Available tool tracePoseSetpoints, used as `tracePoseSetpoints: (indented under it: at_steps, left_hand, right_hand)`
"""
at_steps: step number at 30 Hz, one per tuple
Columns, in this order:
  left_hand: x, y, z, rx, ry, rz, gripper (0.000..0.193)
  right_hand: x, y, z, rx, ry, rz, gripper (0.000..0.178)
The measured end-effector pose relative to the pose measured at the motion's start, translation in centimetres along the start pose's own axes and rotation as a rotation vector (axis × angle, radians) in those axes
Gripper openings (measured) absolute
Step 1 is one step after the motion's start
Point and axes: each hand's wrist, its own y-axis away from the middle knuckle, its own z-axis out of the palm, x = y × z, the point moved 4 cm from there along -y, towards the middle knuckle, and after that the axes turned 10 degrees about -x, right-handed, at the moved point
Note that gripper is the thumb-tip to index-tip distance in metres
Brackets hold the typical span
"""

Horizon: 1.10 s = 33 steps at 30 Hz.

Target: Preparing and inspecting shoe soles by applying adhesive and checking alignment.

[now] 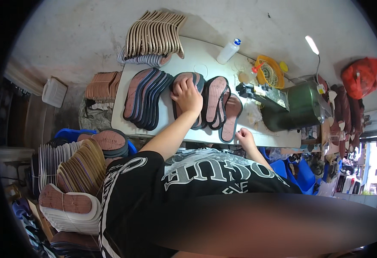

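My left hand rests with bent fingers on the far end of a stack of dark-edged sandal soles with brownish-pink tops, gripping at the upper ones. Just right of it lies a thong sandal with black straps, on top of others. A single brownish-pink sole with a dark edge lies partly under that sandal, its near end at the table's front. Close beside this end is my right hand, its fingers curled together; whether anything small is between them is hidden.
On the white table stand a fanned row of soles, a bundle of tan soles, a white bottle, a yellow basket and a dark green machine. Tied sole bundles are piled at left.
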Motion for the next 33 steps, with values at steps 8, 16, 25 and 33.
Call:
tracePoseSetpoints:
  at_steps: [8, 16, 25, 33]
  left_hand:
    - [0.1, 0.0, -0.1, -0.016, -0.002, 0.025, 0.035]
    - [0.0, -0.3, -0.5, -0.004, 0.007, 0.065, 0.033]
    - [-4.3, 2.0, -2.5, -0.106, 0.158, -0.008, 0.062]
    - [-0.2, 5.1, -8.1, 0.028, 0.175, 0.026, 0.081]
  right_hand:
    - [-1.4, 0.9, -0.2, 0.027, 0.094, -0.021, 0.029]
    - [-1.9, -0.1, -0.5, -0.039, 0.145, -0.118, 0.026]
    - [-2.9, 0.5, -1.9, -0.305, 0.023, -0.151, 0.025]
    - [-7.4, 4.1, -7.0, -0.720, 0.061, -0.238, 0.025]
